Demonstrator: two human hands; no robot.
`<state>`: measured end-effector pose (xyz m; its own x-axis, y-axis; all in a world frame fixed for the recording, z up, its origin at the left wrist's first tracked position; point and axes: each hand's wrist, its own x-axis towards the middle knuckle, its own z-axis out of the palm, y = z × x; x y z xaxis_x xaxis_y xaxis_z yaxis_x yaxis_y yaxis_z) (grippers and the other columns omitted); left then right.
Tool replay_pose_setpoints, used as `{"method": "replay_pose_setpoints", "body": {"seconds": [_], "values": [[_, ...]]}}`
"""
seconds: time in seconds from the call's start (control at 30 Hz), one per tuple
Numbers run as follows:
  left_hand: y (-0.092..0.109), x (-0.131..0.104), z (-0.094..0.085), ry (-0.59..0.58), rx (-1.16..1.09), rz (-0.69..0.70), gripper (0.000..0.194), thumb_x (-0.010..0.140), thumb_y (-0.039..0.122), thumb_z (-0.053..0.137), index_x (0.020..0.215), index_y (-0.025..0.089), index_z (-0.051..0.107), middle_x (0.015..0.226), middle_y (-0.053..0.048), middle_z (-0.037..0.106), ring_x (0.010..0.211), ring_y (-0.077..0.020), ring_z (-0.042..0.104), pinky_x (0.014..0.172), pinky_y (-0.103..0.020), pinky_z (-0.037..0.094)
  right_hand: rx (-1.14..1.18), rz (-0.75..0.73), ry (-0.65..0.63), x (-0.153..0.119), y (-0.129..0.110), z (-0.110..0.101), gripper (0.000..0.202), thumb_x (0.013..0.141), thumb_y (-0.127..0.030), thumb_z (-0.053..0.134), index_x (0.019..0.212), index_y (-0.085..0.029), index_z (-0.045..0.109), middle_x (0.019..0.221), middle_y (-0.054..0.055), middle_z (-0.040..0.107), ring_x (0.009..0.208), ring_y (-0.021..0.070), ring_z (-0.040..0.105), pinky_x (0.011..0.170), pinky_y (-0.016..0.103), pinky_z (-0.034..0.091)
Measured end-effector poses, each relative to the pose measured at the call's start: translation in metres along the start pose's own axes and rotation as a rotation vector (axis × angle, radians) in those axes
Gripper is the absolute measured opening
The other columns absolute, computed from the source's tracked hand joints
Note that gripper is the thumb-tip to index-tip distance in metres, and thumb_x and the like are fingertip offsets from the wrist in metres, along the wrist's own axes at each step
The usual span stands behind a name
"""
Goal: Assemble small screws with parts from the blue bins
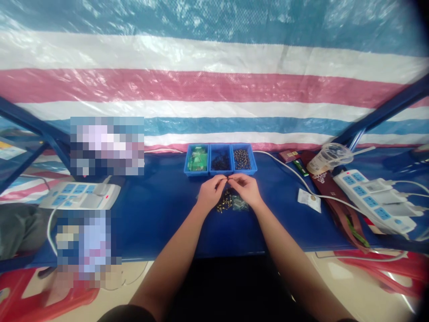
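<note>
A small dark piece (228, 179) is held just on the near side of the middle bin (220, 172), too small for its kind to be told. It is pinched between the fingertips of the left hand (212, 190) and the right hand (246, 187), which are brought together with the fingers curled. Below the hands, farther to the near side of the middle bin, a loose heap of brass-coloured parts (224, 205) is seen, partly covered by the hands. Beside it, slightly right of the middle bin's line, a cluster of small pale parts (240, 204) is laid.

Black pieces (220, 158) are contained in the middle bin. It is flanked closely on its left by the left bin (196, 172), filled with green boards (198, 158), and on its right by the right bin (252, 171), filled with small metal parts (241, 159).

Well to the right of the middle bin, a clear plastic cup (330, 157), a white packet (309, 200) and a power strip (372, 201) are placed. Well to its left, another power strip (80, 197) is set. All are supported by a blue table (150, 228). Behind the middle bin, a striped sheet (214, 85) is hung.
</note>
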<state>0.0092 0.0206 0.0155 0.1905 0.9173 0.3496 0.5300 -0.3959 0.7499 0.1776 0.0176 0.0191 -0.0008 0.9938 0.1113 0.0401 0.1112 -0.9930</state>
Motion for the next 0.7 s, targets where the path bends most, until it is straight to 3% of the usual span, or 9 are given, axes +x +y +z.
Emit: {"method": "replay_pose_setpoints", "body": {"seconds": [0.37,0.7], "values": [[-0.0001,-0.0005,-0.0001,-0.004,-0.008,-0.026,0.022,0.093,0.036,0.053,0.104,0.021,0.063,0.071,0.002,0.064,0.060,-0.0092,0.057,0.059,-0.020,0.043,-0.032,-0.017,0.006,0.0008,-0.0007,-0.0006,0.024,0.078,-0.040,0.070,0.089,-0.019,0.070,0.080,0.005,0.071,0.066,0.0163,0.065,0.066,0.030,0.054],[0.0002,-0.0001,-0.0031,-0.015,0.016,-0.001,0.024,0.096,0.036,0.047,0.100,0.020,0.064,0.082,-0.001,0.067,0.067,-0.0102,0.059,0.064,-0.021,0.045,-0.150,-0.080,-0.003,-0.0013,-0.0012,0.0003,0.026,0.081,-0.040,0.066,0.096,-0.020,0.070,0.083,0.005,0.071,0.071,0.0165,0.065,0.066,0.029,0.052]]}}
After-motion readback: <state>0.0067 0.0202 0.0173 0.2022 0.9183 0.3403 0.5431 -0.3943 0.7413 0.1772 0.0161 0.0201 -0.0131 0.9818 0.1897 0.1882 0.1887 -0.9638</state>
